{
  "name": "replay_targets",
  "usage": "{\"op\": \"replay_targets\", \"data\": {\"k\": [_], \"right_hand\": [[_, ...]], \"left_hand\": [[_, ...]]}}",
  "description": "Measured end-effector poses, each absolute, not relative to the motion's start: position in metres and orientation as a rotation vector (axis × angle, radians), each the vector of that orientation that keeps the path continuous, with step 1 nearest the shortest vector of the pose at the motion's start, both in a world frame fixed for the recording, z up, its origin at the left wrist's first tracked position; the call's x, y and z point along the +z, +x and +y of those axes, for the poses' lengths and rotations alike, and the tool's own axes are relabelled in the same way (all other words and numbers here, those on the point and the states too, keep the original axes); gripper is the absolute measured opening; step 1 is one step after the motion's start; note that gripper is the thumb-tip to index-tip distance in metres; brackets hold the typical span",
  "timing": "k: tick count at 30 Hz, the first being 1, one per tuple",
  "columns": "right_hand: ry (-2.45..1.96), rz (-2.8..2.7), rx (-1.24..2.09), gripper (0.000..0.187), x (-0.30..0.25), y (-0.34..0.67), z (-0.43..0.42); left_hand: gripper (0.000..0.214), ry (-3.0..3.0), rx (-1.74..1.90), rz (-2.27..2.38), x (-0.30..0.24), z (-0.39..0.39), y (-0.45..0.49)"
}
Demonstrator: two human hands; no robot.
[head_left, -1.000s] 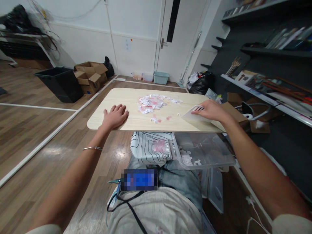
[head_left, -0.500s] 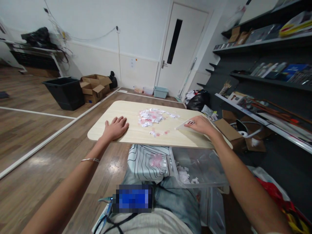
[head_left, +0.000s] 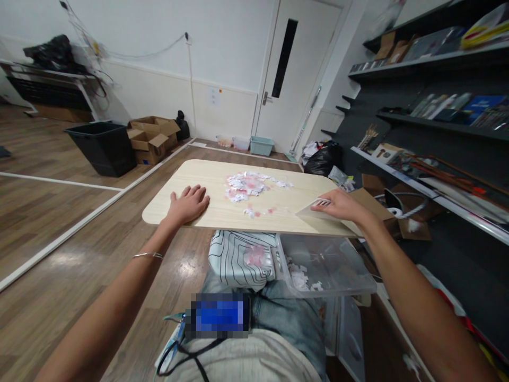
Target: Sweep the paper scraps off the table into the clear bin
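Observation:
A pale wooden tabletop (head_left: 214, 215) stretches in front of me. My left hand (head_left: 189, 204) lies flat on its left part, fingers spread, holding nothing. At the right end, my right hand (head_left: 342, 204) grips a thin white scraper (head_left: 310, 210) with dark slots near the fingers. The scraper is tilted, its lower left edge close to the tabletop; I cannot tell if they touch. Left of it lies a heap of white and pink paper-like scraps (head_left: 245, 185). A few loose scraps (head_left: 258, 212) are scattered nearer to me.
Below the near edge are a clear plastic bin (head_left: 338, 291) holding white scraps and a line-patterned bag (head_left: 228, 260) with pink bits on it. Cardboard boxes (head_left: 376, 207) and dark shelves (head_left: 433, 85) stand on the right. A black bin (head_left: 101, 151) stands on the floor at left.
My right hand has moved a little to the right with the scraper, away from the scraps. My left hand stays flat in place. The view has shifted slightly.

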State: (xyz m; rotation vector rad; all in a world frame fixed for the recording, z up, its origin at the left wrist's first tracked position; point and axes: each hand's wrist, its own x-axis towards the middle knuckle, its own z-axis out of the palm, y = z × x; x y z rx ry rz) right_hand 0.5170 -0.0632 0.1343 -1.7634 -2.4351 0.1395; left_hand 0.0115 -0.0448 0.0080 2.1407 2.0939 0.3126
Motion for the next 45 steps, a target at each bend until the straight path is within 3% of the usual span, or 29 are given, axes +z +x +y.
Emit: {"op": "replay_targets", "data": {"k": [14, 19, 27, 45], "right_hand": [[-1.715, -2.493, 0.337, 0.059, 0.139, 0.515, -0.121], [-1.821, -2.343, 0.103, 0.044, 0.139, 0.504, -0.114], [-2.132, -2.418, -0.313, 0.037, 0.144, 0.458, -0.089], [-2.038, -2.597, -0.112, 0.032, 0.150, 0.395, -0.130]], "left_hand": [[0.077, 2.145, 0.305, 2.084, 0.008, -0.044, 0.011], [0.080, 2.137, 0.284, 2.079, 0.009, -0.045, 0.011], [0.076, 2.134, 0.329, 2.081, 0.007, -0.044, 0.010], [0.076, 2.110, 0.372, 2.056, 0.012, -0.047, 0.012]]}}
